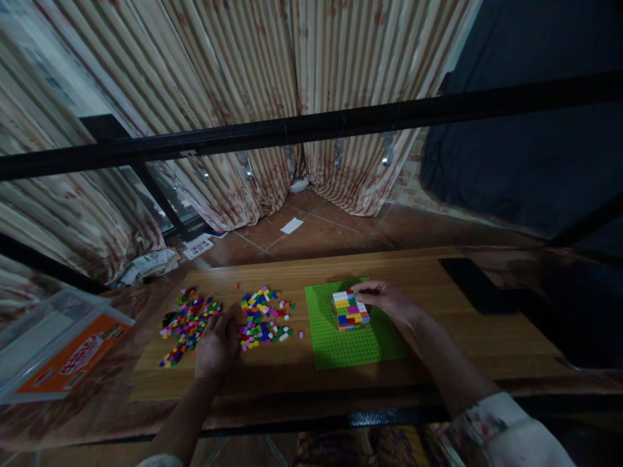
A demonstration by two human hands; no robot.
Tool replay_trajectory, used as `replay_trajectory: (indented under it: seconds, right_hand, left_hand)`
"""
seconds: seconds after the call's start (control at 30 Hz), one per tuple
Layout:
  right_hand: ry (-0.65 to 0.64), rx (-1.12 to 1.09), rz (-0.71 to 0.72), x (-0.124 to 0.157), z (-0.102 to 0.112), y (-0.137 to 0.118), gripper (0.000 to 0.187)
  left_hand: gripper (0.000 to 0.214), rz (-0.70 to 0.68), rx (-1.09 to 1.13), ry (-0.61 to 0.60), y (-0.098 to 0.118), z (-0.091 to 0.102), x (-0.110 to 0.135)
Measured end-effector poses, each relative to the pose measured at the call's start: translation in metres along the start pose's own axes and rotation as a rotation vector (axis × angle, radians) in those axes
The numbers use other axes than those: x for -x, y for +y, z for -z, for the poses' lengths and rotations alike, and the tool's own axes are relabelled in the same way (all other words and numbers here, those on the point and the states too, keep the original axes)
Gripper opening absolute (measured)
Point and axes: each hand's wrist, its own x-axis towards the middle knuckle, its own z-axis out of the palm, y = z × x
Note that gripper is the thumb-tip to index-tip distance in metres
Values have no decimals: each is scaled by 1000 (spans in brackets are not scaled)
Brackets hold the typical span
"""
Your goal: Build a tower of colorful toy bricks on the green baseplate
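Observation:
A block built of many-coloured toy bricks (351,311) stands on a green studded baseplate (324,347). My right hand (387,299) reaches in from the right, thumb and forefinger pinched on a small toy brick at the block's back right corner. Most of that brick is hidden by the fingertips. My left hand (217,344) rests between two heaps of loose bricks, its fingers curled downward. Whatever lies under those fingertips is hidden. One heap of bricks (189,324) is left of it, and a looser spread of bricks (263,318) lies to its right.
A wooden board (272,376) bears the bricks and baseplate. At far left stands a clear plastic box (63,347) with an orange label. A dark flat object (470,285) lies at the right. Beyond the board run a black rail (292,133) and striped curtains (253,71).

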Motion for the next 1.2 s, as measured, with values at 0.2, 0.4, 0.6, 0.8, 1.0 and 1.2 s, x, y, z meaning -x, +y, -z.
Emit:
replay_trajectory:
  seconds: [0.2,0.4,0.6,0.8,1.0,1.2]
  right_hand:
    - [-27,26,-22,-1,2,0,35]
    - [116,-96,59,9,4,5,44]
    - [429,-239,120,32,1,-6,33]
    - [458,-146,219,64,-34,-29,25]
    - [128,241,267,91,-98,-17,18]
    - [-7,524,326,85,-139,22,18]
  left_hand:
    - [25,5,16,1,3,3,1]
    - [27,10,47,-8,3,2,0]
    - [26,4,61,9,1,-2,1]
    - [25,12,73,8,5,0,2]
    - [23,29,76,2,5,-1,2]
    - [21,22,107,0,4,-2,3]
